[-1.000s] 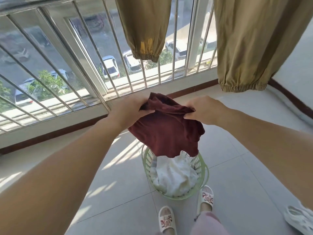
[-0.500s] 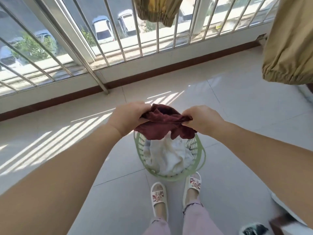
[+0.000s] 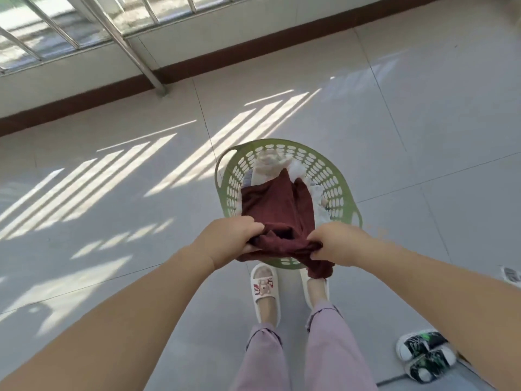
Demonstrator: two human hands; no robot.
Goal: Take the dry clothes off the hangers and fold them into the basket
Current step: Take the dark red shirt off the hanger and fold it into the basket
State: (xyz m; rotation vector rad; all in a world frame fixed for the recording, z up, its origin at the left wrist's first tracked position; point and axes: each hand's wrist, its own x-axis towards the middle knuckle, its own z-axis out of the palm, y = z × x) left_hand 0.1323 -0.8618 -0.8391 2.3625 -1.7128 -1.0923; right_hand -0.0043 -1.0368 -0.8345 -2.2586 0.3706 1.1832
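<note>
A dark red garment (image 3: 277,213) stretches from my two hands down into the round green basket (image 3: 342,179) on the floor. My left hand (image 3: 229,239) grips its near left edge, and my right hand (image 3: 337,244) grips the near right edge, both just above the basket's near rim. The far part of the garment lies on white clothes (image 3: 270,165) inside the basket. A bunched end of it hangs below my right hand. No hangers or hanging clothes are in view.
My feet in white slippers (image 3: 265,292) stand right behind the basket. A pair of black and green sneakers (image 3: 423,354) lies on the floor at the lower right. A window with metal bars (image 3: 124,40) and a low wall run along the far side.
My head has tilted down, so the hanging trousers have left the view. Both hands have lowered the red garment, and its far part now lies in the basket.
</note>
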